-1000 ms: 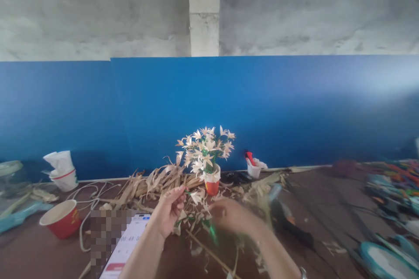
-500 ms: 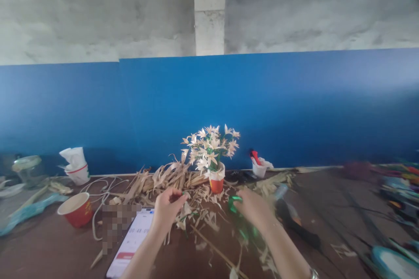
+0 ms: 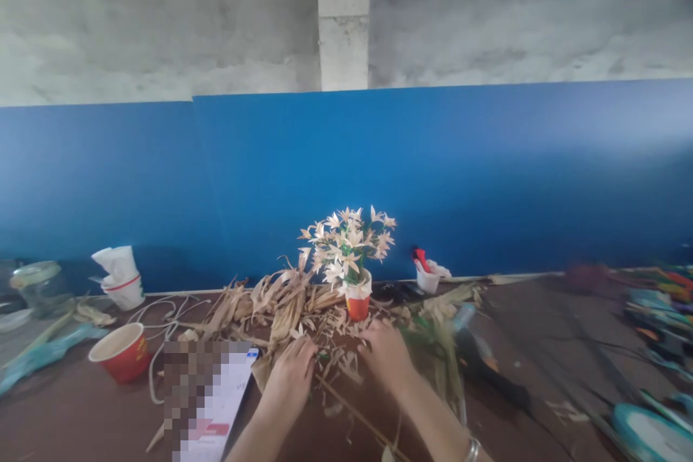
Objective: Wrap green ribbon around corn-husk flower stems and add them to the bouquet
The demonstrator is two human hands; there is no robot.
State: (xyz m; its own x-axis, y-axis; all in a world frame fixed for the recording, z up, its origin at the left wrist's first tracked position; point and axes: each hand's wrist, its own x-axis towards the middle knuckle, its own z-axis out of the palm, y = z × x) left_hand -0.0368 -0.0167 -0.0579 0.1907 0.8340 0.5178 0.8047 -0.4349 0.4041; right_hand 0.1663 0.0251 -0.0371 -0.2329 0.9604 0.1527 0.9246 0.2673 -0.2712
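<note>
My left hand is low over the dry husk scraps in front of the flower pot, its fingers curled together and pointing down. What they hold, if anything, is hidden. A small green bit is beside its fingertips. My right hand reaches to the scraps just right of the orange pot, thumb and fingers a little apart, with nothing visible between them. Pale husk flowers on green stems stand upright in that pot. Some green material lies behind my right hand, partly hidden.
A phone lies left of my left arm, near a red paper cup and a white cable. Heaped dry husks lie at the back. A dark-handled tool and a teal roll are to the right.
The shiny green piece in my right hand is out of its fingers; that hand has moved left toward the pot. My left hand has moved right and down onto the scraps.
</note>
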